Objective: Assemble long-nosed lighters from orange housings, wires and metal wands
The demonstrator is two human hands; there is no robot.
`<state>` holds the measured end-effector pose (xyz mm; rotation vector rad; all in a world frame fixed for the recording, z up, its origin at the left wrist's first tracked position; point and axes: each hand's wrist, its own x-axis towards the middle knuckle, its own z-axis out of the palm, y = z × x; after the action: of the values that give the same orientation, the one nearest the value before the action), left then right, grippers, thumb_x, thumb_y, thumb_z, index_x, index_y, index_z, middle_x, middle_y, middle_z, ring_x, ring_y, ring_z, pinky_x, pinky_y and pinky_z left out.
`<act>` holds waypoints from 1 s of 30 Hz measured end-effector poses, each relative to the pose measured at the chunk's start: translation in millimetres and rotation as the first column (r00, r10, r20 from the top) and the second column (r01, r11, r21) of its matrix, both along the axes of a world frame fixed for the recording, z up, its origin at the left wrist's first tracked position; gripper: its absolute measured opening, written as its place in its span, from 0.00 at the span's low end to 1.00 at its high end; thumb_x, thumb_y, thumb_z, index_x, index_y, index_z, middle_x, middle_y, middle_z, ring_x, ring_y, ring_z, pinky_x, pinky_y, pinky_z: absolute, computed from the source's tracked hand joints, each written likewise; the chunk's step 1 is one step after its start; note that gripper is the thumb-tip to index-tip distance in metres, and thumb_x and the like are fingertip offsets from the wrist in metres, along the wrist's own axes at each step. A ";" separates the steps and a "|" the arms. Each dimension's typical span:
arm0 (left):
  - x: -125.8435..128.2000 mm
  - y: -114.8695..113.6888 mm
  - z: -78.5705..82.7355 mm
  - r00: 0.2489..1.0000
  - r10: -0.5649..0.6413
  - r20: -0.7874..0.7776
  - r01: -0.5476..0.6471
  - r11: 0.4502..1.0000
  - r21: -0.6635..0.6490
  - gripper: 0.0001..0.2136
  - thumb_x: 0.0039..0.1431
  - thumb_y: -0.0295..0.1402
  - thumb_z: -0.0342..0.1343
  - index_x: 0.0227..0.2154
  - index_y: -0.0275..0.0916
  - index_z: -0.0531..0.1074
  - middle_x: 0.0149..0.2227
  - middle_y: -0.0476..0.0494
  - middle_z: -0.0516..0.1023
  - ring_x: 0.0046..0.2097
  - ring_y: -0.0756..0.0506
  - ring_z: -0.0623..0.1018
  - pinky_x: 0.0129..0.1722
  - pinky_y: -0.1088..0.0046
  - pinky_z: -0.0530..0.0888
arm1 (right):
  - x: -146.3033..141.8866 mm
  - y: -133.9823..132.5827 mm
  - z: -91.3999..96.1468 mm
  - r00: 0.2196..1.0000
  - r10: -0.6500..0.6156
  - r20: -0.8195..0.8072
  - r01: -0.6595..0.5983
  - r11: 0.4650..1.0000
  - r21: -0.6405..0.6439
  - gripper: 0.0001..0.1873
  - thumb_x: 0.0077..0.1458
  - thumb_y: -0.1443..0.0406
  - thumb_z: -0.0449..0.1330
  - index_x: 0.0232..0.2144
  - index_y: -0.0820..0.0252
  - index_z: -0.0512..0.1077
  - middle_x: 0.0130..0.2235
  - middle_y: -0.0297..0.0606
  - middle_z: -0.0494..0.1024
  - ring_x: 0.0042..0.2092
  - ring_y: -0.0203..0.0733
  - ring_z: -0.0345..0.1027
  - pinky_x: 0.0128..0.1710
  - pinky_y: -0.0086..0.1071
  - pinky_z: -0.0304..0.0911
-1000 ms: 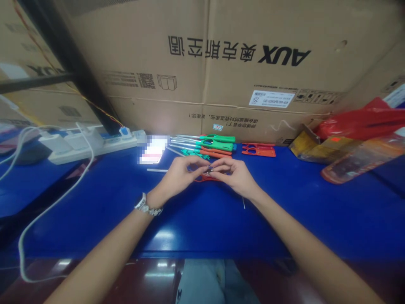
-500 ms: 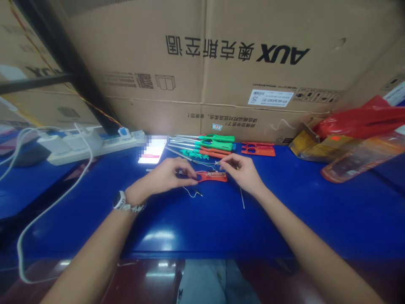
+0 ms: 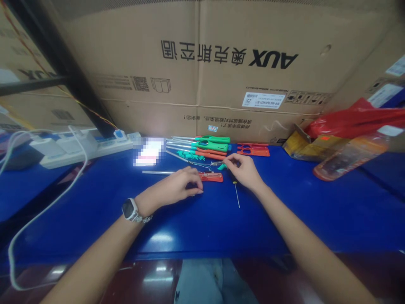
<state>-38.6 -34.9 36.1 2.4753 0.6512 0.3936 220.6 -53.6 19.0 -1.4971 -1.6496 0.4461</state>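
Note:
My left hand [image 3: 179, 187] rests on the blue table [image 3: 202, 219] with its fingers curled over something small I cannot make out, just left of an orange plastic half shell [image 3: 211, 177]. My right hand [image 3: 243, 169] sits to the right of the shell, fingertips pinched on a small green part [image 3: 222, 166] near a thin wire. A thin metal rod [image 3: 236, 194] lies by my right wrist. Another metal tube [image 3: 157, 172] lies left of my left hand. Behind, a row of green and orange long-nosed lighters [image 3: 205, 147] lies in a pile.
A large AUX cardboard box [image 3: 202, 71] walls the table's back. A white power strip [image 3: 79, 145] with plugs and cables is at the back left, a phone [image 3: 148, 152] beside it. Orange shells [image 3: 253, 149] and red and clear plastic bags [image 3: 348, 139] lie right.
My hands were joined above the orange shell. They parted and came down to the table: the left drew back and lies left of the shell, the right pinches a green part.

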 end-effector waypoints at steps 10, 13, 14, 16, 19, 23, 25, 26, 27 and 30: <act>-0.1 9.3 -1.2 0.910 0.288 0.297 -0.270 0.958 -0.102 0.09 0.62 0.39 0.59 0.36 0.38 0.75 0.32 0.48 0.79 0.32 0.49 0.77 0.33 0.74 0.72 | -1.1 1.6 7.6 0.988 0.101 0.116 -0.096 0.994 -0.047 0.09 0.57 0.63 0.59 0.29 0.61 0.77 0.28 0.35 0.79 0.28 0.36 0.66 0.31 0.30 0.58; 4.0 10.3 -5.5 0.881 0.329 0.341 -0.312 0.944 -0.104 0.08 0.60 0.38 0.61 0.35 0.38 0.76 0.31 0.48 0.81 0.31 0.50 0.76 0.32 0.74 0.72 | -0.8 8.5 11.0 0.948 0.197 0.249 -0.176 0.979 -0.106 0.06 0.54 0.68 0.61 0.30 0.59 0.79 0.32 0.36 0.82 0.33 0.39 0.71 0.36 0.31 0.60; 5.5 10.3 -6.9 0.875 0.339 0.347 -0.325 0.940 -0.099 0.08 0.60 0.38 0.61 0.35 0.38 0.77 0.31 0.48 0.81 0.30 0.49 0.76 0.32 0.73 0.72 | 0.3 11.2 12.7 0.933 0.221 0.285 -0.193 0.973 -0.124 0.06 0.54 0.69 0.61 0.31 0.59 0.79 0.33 0.36 0.82 0.34 0.40 0.72 0.37 0.32 0.61; 7.6 10.2 -9.3 0.866 0.358 0.350 -0.351 0.933 -0.085 0.09 0.60 0.39 0.61 0.36 0.39 0.78 0.33 0.47 0.82 0.32 0.49 0.77 0.34 0.72 0.73 | 5.2 16.0 17.2 0.913 0.248 0.325 -0.214 0.967 -0.138 0.07 0.55 0.69 0.61 0.32 0.58 0.80 0.34 0.37 0.83 0.35 0.41 0.73 0.38 0.33 0.62; 7.9 10.6 -10.9 0.866 0.360 0.348 -0.364 0.930 -0.059 0.09 0.61 0.39 0.60 0.38 0.40 0.80 0.37 0.45 0.83 0.37 0.47 0.79 0.39 0.70 0.75 | 19.4 18.7 24.5 0.926 0.193 0.324 -0.173 0.981 -0.089 0.08 0.57 0.68 0.59 0.33 0.59 0.80 0.35 0.38 0.83 0.36 0.41 0.73 0.39 0.33 0.63; 9.1 8.7 -8.7 0.876 0.337 0.346 -0.343 0.938 -0.044 0.12 0.64 0.39 0.57 0.43 0.41 0.80 0.43 0.43 0.83 0.43 0.44 0.80 0.44 0.68 0.75 | 40.7 11.8 23.5 0.950 0.087 0.300 -0.069 0.995 -0.070 0.08 0.58 0.68 0.58 0.33 0.59 0.79 0.36 0.38 0.82 0.36 0.42 0.72 0.39 0.34 0.63; 12.0 6.6 -6.6 0.876 0.337 0.345 -0.336 0.940 -0.064 0.13 0.64 0.40 0.57 0.44 0.41 0.80 0.44 0.43 0.83 0.45 0.44 0.80 0.46 0.67 0.76 | 45.5 6.0 17.0 0.950 0.075 0.303 -0.050 0.995 -0.088 0.08 0.57 0.68 0.59 0.34 0.59 0.79 0.36 0.39 0.81 0.36 0.41 0.71 0.39 0.34 0.63; 13.6 5.9 -5.3 0.875 0.342 0.342 -0.335 0.939 -0.080 0.13 0.63 0.41 0.57 0.44 0.41 0.80 0.44 0.43 0.83 0.45 0.44 0.80 0.46 0.67 0.76 | 45.8 3.2 13.2 0.948 0.071 0.310 -0.044 0.995 -0.094 0.07 0.57 0.68 0.59 0.35 0.59 0.79 0.36 0.39 0.81 0.36 0.41 0.71 0.39 0.34 0.63; 14.8 5.9 -3.6 0.874 0.349 0.336 -0.339 0.936 -0.093 0.13 0.63 0.41 0.57 0.44 0.40 0.80 0.43 0.43 0.83 0.44 0.43 0.81 0.45 0.67 0.76 | 45.0 0.8 9.6 0.946 0.062 0.318 -0.034 0.995 -0.094 0.07 0.57 0.67 0.60 0.36 0.59 0.78 0.37 0.39 0.80 0.36 0.41 0.70 0.39 0.34 0.63; 12.9 13.2 4.5 0.870 0.383 0.311 -0.383 0.922 -0.065 0.13 0.61 0.42 0.59 0.40 0.39 0.81 0.40 0.43 0.84 0.40 0.43 0.81 0.43 0.67 0.76 | 38.0 -1.7 3.2 0.938 0.034 0.344 -0.005 0.996 -0.084 0.08 0.58 0.63 0.62 0.38 0.59 0.78 0.37 0.39 0.76 0.35 0.40 0.68 0.39 0.34 0.62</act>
<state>-25.7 -21.7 40.6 2.1985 1.0011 0.9230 258.5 -55.3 22.2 -1.6947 -1.9380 0.2737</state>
